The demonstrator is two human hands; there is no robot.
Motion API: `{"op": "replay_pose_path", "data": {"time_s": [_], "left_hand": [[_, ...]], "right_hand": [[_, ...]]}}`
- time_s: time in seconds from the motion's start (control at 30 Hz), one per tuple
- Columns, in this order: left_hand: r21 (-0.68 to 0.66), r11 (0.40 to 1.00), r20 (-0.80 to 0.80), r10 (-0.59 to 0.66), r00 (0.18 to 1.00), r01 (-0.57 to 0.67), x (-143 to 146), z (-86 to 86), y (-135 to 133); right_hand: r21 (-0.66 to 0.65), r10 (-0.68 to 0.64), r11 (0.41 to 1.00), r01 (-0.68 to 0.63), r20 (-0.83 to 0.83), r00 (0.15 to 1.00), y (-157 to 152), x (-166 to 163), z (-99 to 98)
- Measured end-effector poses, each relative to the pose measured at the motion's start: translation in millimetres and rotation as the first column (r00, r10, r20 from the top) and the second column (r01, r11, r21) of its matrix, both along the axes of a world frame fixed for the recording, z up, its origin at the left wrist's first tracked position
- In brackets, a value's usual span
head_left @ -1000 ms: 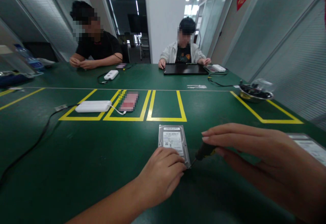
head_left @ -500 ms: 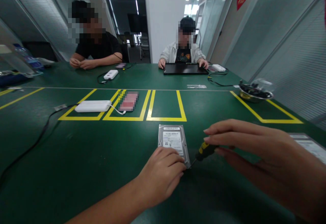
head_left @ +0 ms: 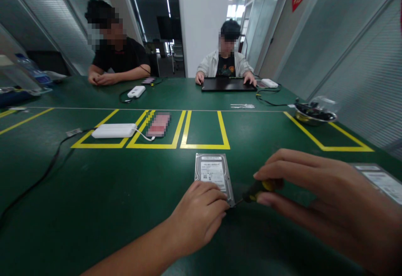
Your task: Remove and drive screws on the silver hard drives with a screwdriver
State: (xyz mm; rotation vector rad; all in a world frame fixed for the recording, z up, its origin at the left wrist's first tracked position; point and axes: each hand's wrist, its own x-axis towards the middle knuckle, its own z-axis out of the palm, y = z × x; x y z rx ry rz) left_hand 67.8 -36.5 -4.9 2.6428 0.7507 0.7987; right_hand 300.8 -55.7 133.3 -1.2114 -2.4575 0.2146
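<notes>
A silver hard drive (head_left: 212, 172) with a white label lies flat on the green table (head_left: 103, 192), just in front of me. My left hand (head_left: 197, 217) rests on its near end, fingers curled down onto it. My right hand (head_left: 317, 196) pinches a small screwdriver (head_left: 259, 189) with a black and yellow handle. Its thin tip points at the drive's near right corner, beside my left fingertips.
Yellow tape boxes (head_left: 204, 131) mark the table; one holds a white power bank (head_left: 114, 131) with a cable. A second hard drive (head_left: 381, 181) lies at far right, a metal bowl (head_left: 315, 116) behind it. Two people sit across, one at a black laptop (head_left: 228, 85).
My right fingers have curled further round the screwdriver handle and turned it slightly. The left hand and the drive have stayed put.
</notes>
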Motion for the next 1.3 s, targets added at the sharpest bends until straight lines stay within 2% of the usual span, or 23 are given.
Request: {"op": "replay_pose_path", "data": {"time_s": [0.43,0.57,0.73,0.87,1.07,1.3], "left_hand": [[-0.010,1.000,-0.009,-0.005,1.000,0.005,-0.7,-1.2,0.2],[-0.002,1.000,0.004,-0.006,1.000,0.006,-0.5,-0.1,0.3],[-0.004,1.000,-0.008,-0.009,1.000,0.009,-0.3,-0.7,0.2],[-0.002,1.000,-0.009,-0.004,1.000,0.004,-0.4,-0.7,0.0],[-0.011,1.000,-0.007,-0.008,1.000,0.008,-0.9,0.5,0.1],[-0.003,1.000,-0.005,-0.006,1.000,0.006,-0.5,-0.3,0.4]], "right_hand": [[0.089,-0.002,0.996,0.009,-0.078,0.997,1.4,-2.7,-2.1],[0.058,0.017,0.998,-0.013,-0.061,0.998,0.6,-2.7,-1.0],[-0.031,-0.071,0.997,0.071,-0.015,0.997,-1.7,-3.7,1.9],[-0.067,-0.040,0.997,0.038,-0.026,0.999,-3.1,-3.9,2.4],[-0.039,-0.011,0.999,0.007,-0.097,0.995,1.5,-5.2,0.5],[0.031,-0.017,0.999,0.020,-0.079,0.997,0.3,-3.7,0.2]]}}
